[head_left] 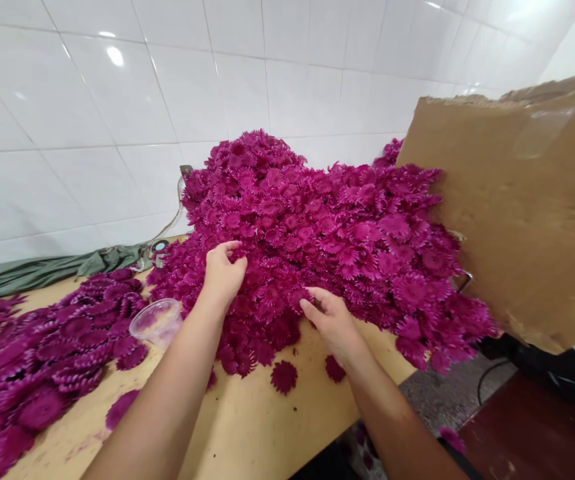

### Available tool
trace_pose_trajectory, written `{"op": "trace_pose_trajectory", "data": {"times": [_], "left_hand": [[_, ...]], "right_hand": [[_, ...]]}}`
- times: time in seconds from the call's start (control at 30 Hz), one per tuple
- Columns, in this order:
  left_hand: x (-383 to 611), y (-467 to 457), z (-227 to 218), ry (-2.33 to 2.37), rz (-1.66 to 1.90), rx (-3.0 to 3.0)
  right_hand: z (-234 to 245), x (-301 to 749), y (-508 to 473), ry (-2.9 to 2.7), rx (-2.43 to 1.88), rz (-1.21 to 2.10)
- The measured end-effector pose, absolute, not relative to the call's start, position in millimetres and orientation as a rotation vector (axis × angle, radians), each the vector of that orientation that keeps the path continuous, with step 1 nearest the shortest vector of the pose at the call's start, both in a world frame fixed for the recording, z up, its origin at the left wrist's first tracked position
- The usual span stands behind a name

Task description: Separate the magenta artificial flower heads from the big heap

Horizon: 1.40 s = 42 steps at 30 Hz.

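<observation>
Hundreds of magenta flower heads make up the heap (327, 213) straight ahead of me, piled high on the tabletop (247, 427), with both of my hands at its near side. My left hand (224, 270) is at the heap's left-centre, thumb and fingers curled close together among the petals; I cannot tell whether they grip anything. My right hand (330, 320), lower and nearer the front, has its thumb and forefinger pinched on the edge of one flower head (297, 299) at the heap's lower fringe. The two hands are apart, with flowers between them.

Just in front of the heap, one loose bloom (284, 377) lies on bare wood, and a second bloom (336, 369) sits beside my right wrist. Left of my left forearm I see a clear plastic cup (154, 320), then a lower spread of flattened flowers (74, 333). Behind that runs a green cloth (67, 267). A cardboard sheet (522, 200) stands at the heap's right, and white tiles (217, 87) cover the wall behind.
</observation>
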<state>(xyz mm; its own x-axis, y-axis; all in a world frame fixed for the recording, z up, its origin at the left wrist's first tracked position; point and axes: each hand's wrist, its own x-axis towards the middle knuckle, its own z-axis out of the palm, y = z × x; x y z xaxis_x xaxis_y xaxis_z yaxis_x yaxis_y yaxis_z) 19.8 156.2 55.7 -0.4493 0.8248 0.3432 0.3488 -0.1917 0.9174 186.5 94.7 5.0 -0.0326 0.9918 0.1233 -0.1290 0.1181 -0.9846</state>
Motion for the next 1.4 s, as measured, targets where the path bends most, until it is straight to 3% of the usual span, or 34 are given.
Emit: {"op": "trace_pose_trajectory", "data": {"times": [0.1, 0.27, 0.5, 0.8, 1.0, 1.13, 1.4], "left_hand": [[27.6, 136.0, 50.1, 1.741, 1.573, 1.780], [52.3, 101.2, 41.5, 1.407, 1.222, 2.167], [66.2, 98.6, 39.3, 1.248, 1.061, 1.718], [64.7, 103.4, 33.9, 1.406, 1.300, 1.612], [62.4, 127.2, 35.2, 1.275, 1.573, 1.155], [42.7, 148.5, 46.7, 1.449, 1.766, 0.935], [32.3, 126.3, 41.8, 1.690, 1.532, 1.671]], "right_hand": [[7.6, 186.3, 101.6, -1.225, -0.982, 1.238], [6.8, 183.3, 107.2, -1.250, -1.057, 1.136], [9.4, 183.0, 108.0, -1.265, -1.052, 1.114], [8.0, 172.4, 100.3, -1.314, -1.015, 1.057], [4.1, 163.0, 93.9, -1.244, -0.922, 1.140], [1.3, 168.6, 88.3, -1.196, -0.928, 1.183], [7.0, 183.4, 102.6, -1.004, -0.946, 1.307]]}}
